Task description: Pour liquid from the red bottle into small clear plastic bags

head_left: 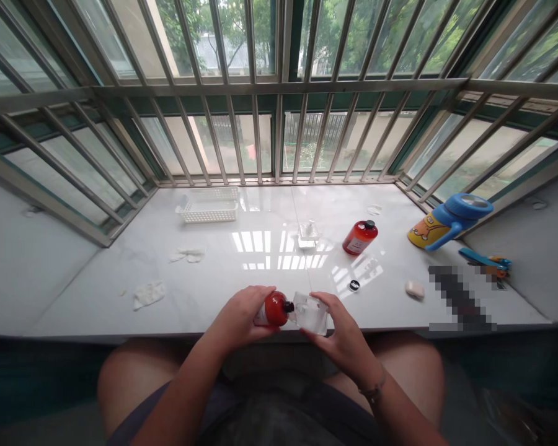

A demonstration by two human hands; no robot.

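Note:
My left hand (246,313) is wrapped round a red bottle (276,308) with a black neck, tipped over so that the neck points right. In my right hand (332,325) is a clear square glass jar (310,314), tilted, its opening close to the bottle's neck. Whether liquid passes between them I cannot make out. Both are held just over the counter's front edge. A small black cap (354,285) with white marks lies on the counter to the right. Farther back stands a second red bottle (360,237) with a black cap and a pale label.
A white perforated basket (209,214) sits at the back left. Crumpled tissues (149,295) lie on the left. A small clear glass container (307,235) stands mid-counter. Rightward are a blue and yellow flask (446,222), a pale earbud-like case (415,290), and a blue strap (478,257). Window bars bound the back.

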